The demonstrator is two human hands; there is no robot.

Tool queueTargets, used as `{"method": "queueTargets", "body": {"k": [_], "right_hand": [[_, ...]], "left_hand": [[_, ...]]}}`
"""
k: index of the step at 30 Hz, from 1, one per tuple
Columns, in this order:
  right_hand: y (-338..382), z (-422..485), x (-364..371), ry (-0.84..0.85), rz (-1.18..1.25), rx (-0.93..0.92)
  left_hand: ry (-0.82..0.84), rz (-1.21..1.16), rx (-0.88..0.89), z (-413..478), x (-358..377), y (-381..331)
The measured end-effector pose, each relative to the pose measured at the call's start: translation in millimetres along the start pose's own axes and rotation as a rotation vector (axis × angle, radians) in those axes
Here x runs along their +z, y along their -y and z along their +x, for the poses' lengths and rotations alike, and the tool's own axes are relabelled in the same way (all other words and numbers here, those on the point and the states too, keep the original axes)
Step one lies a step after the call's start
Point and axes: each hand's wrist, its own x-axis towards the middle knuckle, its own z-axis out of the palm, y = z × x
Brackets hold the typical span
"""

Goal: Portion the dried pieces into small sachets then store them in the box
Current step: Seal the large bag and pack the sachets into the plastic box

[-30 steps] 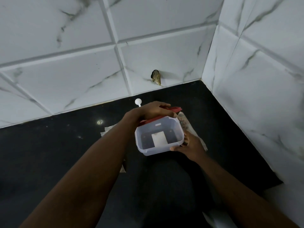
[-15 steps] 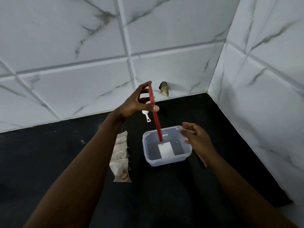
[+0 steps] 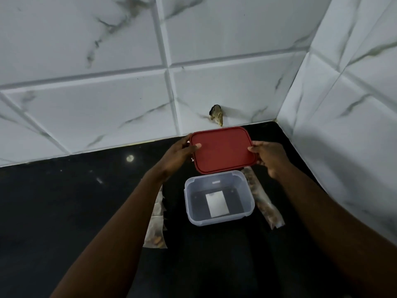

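Lid (image 3: 222, 149) now flat above box (image 3: 218, 197); left hand (image 3: 182, 150), right hand (image 3: 267, 155) grip its side edges

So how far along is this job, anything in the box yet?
Partly done. Several filled sachets lie left of the box. The left hand and right hand hold the lid off the open box. Inside shows only a white rectangle I cannot identify. A bag right of the box holds dried pieces, so more portioning may remain, then storing and closing.
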Motion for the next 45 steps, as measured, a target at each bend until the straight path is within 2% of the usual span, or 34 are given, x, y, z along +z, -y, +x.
{"method": "queueTargets", "body": {"k": [7, 10, 13, 21, 26, 28, 31, 35, 40, 45], "right_hand": [[-7, 61, 6, -0.036, -0.168, -0.005], [-14, 87, 7, -0.034, -0.250, -0.010], [-23, 111, 10, -0.018, -0.308, 0.010], [-42, 135, 14, -0.031, -0.421, 0.017], [-45, 127, 12, -0.081, -0.454, -0.051], [-44, 116, 6, -0.114, -0.462, -0.099], [-39, 84, -8, -0.116, -0.463, -0.146], [-54, 44, -32, -0.074, -0.459, -0.101], [-82, 2, -57, -0.043, -0.510, -0.063], [-108, -27, -74, -0.018, -0.588, -0.014]], "left_hand": [[-0.146, 0.180, -0.268, 80, 7, 44], [-0.259, 0.429, -0.257, 97, 12, 49], [-0.357, 0.537, -0.244, 116, 14, 61], [-0.371, 0.650, -0.345, 140, 19, 83], [-0.397, 0.715, -0.336, 131, 23, 72], [-0.398, 0.709, -0.279, 123, 29, 61], [-0.298, 0.666, -0.137, 110, 46, 40], [-0.006, 0.748, 0.064, 95, 80, 10], [0.323, 0.887, 0.163, 87, 126, -1], [0.551, 1.082, 0.126, 97, 159, 4]]}}
